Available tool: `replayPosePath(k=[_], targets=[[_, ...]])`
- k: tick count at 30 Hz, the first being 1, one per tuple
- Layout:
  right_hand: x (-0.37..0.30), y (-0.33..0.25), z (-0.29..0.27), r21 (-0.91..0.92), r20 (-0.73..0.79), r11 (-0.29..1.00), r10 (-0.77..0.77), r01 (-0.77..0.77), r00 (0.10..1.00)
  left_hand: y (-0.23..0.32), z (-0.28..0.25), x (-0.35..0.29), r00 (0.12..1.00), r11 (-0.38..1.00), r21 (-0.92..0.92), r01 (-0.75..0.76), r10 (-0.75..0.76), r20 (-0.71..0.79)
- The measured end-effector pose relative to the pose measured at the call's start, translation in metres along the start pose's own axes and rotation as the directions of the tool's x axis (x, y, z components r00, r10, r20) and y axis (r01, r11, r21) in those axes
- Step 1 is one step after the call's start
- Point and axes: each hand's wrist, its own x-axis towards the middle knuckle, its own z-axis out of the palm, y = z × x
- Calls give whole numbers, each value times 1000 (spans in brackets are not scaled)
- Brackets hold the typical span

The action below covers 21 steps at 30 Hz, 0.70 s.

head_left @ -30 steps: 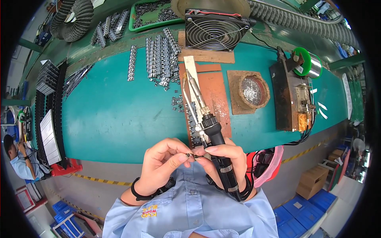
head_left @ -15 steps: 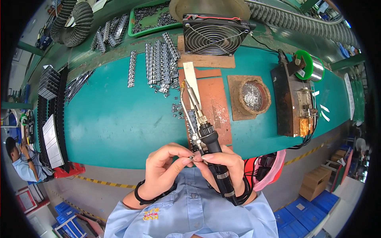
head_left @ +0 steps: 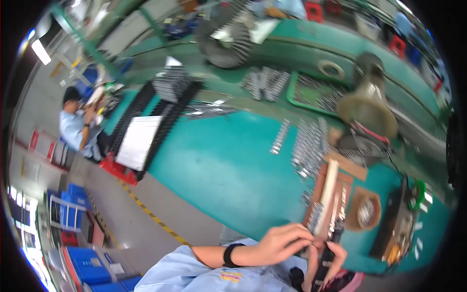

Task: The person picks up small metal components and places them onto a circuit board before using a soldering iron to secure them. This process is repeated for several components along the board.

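Appearing farther right: left hand [head_left: 281,246]

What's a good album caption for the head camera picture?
Left hand beside right hand, which holds a black tool, at a green table.

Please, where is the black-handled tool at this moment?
The black-handled tool is at the lower right of the head view, in the right hand, close beside the left hand.
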Motion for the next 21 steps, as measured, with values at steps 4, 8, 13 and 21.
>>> replayPosePath(k=[4,8,13,21], targets=[[6,2,1,-81,68,997,-14,20,998,2,-2,-3,999,1000,-5,-2,1,-32],[6,-4,3,-54,54,995,83,-80,995,1,-6,0,991,991,84,-102,108,-77],[8,-6,5,88,33,981,168,-170,985,-2,-5,2,981,974,163,-159,175,-87],[11,-9,-14,-230,-13,973,24,-26,1000,-7,-35,12,926,892,-255,373,-340,165]])
